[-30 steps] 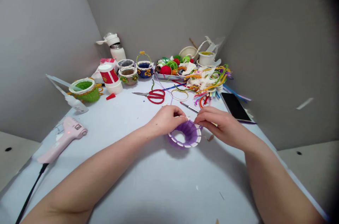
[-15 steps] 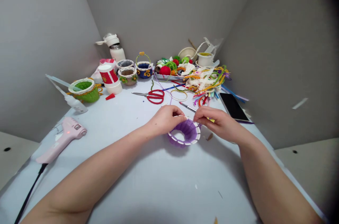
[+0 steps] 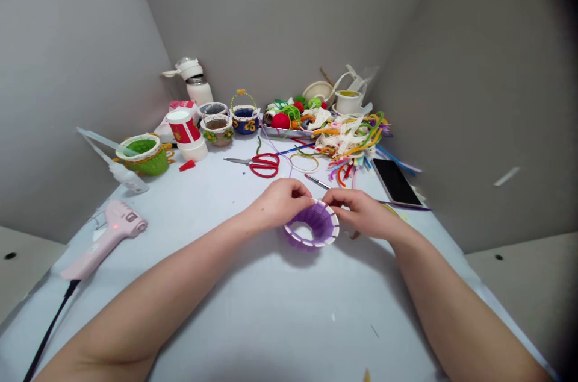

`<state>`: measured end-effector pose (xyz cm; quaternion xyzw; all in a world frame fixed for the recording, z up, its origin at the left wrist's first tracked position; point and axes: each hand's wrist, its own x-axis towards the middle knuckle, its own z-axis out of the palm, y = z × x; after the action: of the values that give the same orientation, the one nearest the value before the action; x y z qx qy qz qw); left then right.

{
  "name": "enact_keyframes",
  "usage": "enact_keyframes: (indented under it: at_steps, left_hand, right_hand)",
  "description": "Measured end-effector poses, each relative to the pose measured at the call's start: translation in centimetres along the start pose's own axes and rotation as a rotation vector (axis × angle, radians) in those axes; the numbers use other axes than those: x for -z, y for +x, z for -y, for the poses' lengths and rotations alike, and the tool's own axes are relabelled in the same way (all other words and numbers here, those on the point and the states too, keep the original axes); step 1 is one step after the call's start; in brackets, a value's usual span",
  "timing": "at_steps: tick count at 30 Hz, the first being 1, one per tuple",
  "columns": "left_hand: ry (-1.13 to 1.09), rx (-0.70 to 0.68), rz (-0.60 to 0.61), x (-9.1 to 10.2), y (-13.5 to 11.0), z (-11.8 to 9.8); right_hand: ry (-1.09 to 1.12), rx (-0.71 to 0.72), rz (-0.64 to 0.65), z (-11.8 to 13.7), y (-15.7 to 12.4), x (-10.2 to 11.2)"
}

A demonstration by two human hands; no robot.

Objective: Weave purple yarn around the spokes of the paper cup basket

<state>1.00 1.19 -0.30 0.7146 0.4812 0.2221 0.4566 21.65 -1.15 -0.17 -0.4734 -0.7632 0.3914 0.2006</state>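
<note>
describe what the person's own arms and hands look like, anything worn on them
Both the bare, sleeveless left forearm and right forearm taper to slim wrists, with no watch or bracelet visible. The ungloved left hand has a small spot near its wrist; the right hand is ungloved too. No rings show, though some fingers are hidden.

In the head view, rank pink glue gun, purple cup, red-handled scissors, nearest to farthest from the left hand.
From the left hand:
1. Purple cup: in its grasp.
2. Red-handled scissors: ahead, slightly left.
3. Pink glue gun: far left.
</note>
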Motion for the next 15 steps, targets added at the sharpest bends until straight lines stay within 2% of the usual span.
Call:
enact_keyframes:
  at_steps: [2,5,9,15]
  left_hand:
    - [0.039,0.003,0.06,0.6,-0.3,-0.5]
    - [0.074,-0.018,0.112,1.2,-0.7,-1.1]
    - [0.023,-0.074,0.084,0.8,-0.7,-0.8]
    - [0.086,-0.048,0.029,0.5,-0.4,-0.3]
  right_hand:
    - [0.06,-0.05,-0.019,-0.2,0.3,-0.6]
    - [0.161,-0.021,-0.036,-0.8,0.7,-1.6]
    - [0.225,0.012,-0.028,-1.0,0.8,-2.1]
    - [0.117,-0.06,-0.021,0.4,0.2,-0.8]
